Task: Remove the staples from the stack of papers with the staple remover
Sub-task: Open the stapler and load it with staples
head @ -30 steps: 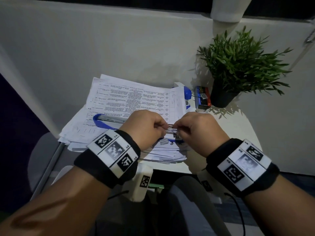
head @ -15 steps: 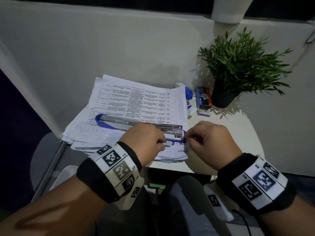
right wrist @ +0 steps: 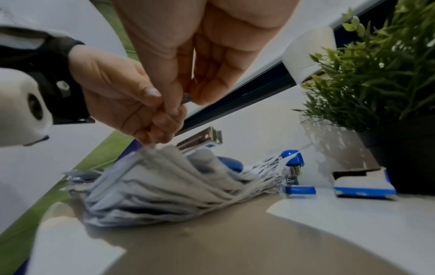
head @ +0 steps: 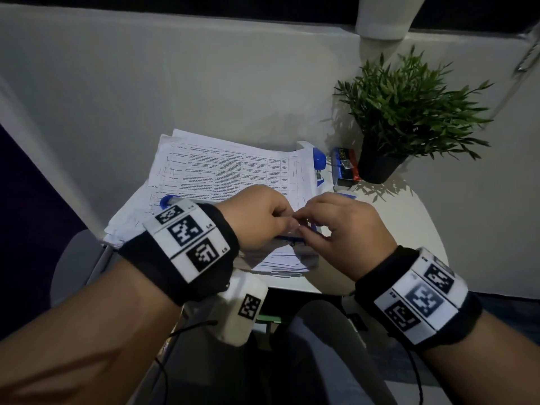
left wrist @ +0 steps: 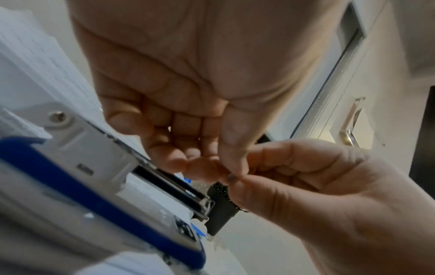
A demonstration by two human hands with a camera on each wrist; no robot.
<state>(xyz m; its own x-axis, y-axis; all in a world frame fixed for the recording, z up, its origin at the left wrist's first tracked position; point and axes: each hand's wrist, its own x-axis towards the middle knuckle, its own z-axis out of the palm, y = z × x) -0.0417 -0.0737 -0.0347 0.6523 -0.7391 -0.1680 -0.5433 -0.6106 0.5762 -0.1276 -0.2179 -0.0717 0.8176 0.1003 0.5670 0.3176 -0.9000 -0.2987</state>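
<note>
Papers (head: 222, 173): loose stack on the counter (head: 388, 217), its near corner under both hands.
Stapler (right wrist: 202, 138): blue, opened, lying on the papers; no separate staple remover made out.
Left hand (head: 257, 220): fingers curled, thumb and forefinger pinching something tiny.
Right hand (head: 344, 229): fingers pinched on a small dark bit, likely a staple, touching the left fingertips.
Risk: the bit may slip and drop into the papers.
Views: only right wrist shows the bit (right wrist: 187, 97); head view hides it.
Beyond papers: potted plant (head: 409, 112), small box (head: 344, 168).
</note>
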